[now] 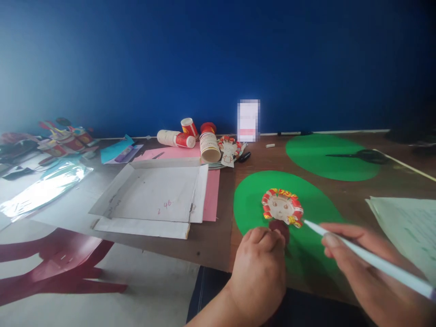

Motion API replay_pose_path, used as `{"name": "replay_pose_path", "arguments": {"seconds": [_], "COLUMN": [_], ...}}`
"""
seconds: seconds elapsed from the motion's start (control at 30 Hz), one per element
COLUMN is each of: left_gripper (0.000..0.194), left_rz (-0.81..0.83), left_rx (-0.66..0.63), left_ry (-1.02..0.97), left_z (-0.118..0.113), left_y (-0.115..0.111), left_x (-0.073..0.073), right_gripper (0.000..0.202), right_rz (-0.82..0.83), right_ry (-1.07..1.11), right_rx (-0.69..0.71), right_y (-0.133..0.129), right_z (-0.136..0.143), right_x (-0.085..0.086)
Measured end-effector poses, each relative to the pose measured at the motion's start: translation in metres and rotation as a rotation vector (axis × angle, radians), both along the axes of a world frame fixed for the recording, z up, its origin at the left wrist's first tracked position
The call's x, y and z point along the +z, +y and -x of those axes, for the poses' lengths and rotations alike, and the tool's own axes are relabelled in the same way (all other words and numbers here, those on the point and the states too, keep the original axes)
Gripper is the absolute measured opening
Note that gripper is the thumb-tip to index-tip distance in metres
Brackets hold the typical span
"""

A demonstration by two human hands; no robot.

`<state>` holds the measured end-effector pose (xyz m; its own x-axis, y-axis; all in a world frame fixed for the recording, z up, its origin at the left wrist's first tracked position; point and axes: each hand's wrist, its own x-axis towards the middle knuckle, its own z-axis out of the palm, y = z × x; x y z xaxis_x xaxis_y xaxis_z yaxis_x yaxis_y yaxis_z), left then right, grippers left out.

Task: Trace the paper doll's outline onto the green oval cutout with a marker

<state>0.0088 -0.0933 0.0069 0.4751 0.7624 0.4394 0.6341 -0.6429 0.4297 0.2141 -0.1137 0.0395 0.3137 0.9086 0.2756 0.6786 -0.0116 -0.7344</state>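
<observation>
My left hand (260, 272) is closed around the lower part of a small paper-cup figure (282, 208), which has a drawn face, a red and yellow curled rim and a dark red part (281, 230) below. In my right hand (361, 263) is a white pen (371, 261), its tip beside the right edge of the figure's rim. Beneath the figure lies a green rounded sheet (252, 195). My left fingertips are partly hidden behind the hand.
Left of centre lies an open white box lid (163, 188) over pink paper (211, 195). Paper cups (209, 147) and another face figure (230, 149) stand behind. Scissors (361, 156) rest on a second green sheet (306, 150); papers (405, 227) lie right. A red chair (64, 268) is lower left.
</observation>
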Motion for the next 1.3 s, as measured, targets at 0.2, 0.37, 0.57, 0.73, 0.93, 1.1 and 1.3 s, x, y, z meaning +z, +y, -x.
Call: {"name": "replay_pose_path", "arguments": {"seconds": [0.2, 0.37, 0.57, 0.73, 0.93, 1.1, 1.3], "left_gripper": [0.03, 0.026, 0.029, 0.026, 0.026, 0.024, 0.023], "left_rz": [-0.011, -0.022, -0.06, -0.018, -0.04, -0.048, -0.051], "left_rx": [-0.022, -0.012, -0.001, -0.041, -0.014, -0.006, -0.003], "left_ry": [-0.048, -0.078, -0.05, 0.114, 0.107, 0.105, 0.106], "left_z": [-0.001, -0.004, -0.004, -0.004, -0.005, -0.005, -0.005], "left_y": [0.0, 0.001, 0.002, 0.003, 0.001, 0.003, 0.003], "left_x": [0.001, -0.005, -0.009, -0.012, -0.011, -0.012, -0.011], "right_gripper": [0.028, 0.026, 0.023, 0.024, 0.027, 0.025, 0.031], "right_rz": [0.015, -0.021, -0.087, -0.076, -0.051, 0.058, 0.082], "right_ry": [-0.097, -0.103, -0.142, -0.178, -0.147, -0.143, -0.077], "right_rx": [0.109, 0.09, 0.084, 0.086, 0.08, 0.123, 0.058], "right_y": [0.001, 0.012, 0.017, 0.019, 0.021, 0.022, 0.021], "right_z": [0.006, 0.016, 0.021, 0.022, 0.02, 0.009, 0.009], "right_x": [-0.024, -0.021, -0.016, -0.016, -0.019, -0.023, -0.024]}}
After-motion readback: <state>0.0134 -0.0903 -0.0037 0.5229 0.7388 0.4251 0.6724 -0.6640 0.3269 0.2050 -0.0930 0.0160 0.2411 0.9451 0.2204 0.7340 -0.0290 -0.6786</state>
